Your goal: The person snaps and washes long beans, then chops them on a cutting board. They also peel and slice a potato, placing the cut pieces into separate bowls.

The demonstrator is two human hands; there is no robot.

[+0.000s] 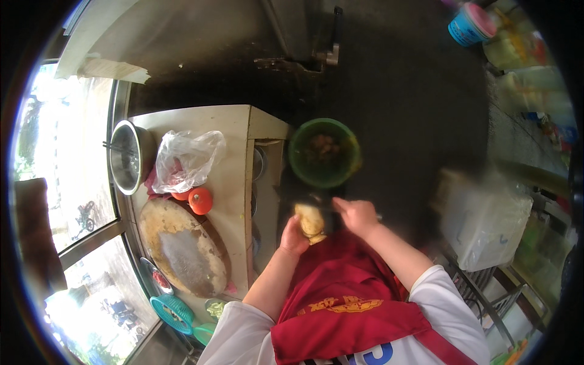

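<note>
My left hand (294,237) grips a pale yellow-brown root vegetable (310,221), partly peeled by its look. To its right, my right hand (359,216) is closed around a thin, blurred tool, seemingly a knife or peeler, whose blade side is too smeared to make out. Both hands are in front of the dark red apron (337,283). Just beyond them sits a green plastic basin (299,169) with several brownish pieces in the bottom.
On the tiled counter (232,182) at left are a round wooden chopping block (153,219), tomatoes (200,201), a clear plastic bag (200,150), a steel bowl (124,159) and a teal basket (171,315). A white box (483,228) stands at right. Dark floor (401,114) lies ahead.
</note>
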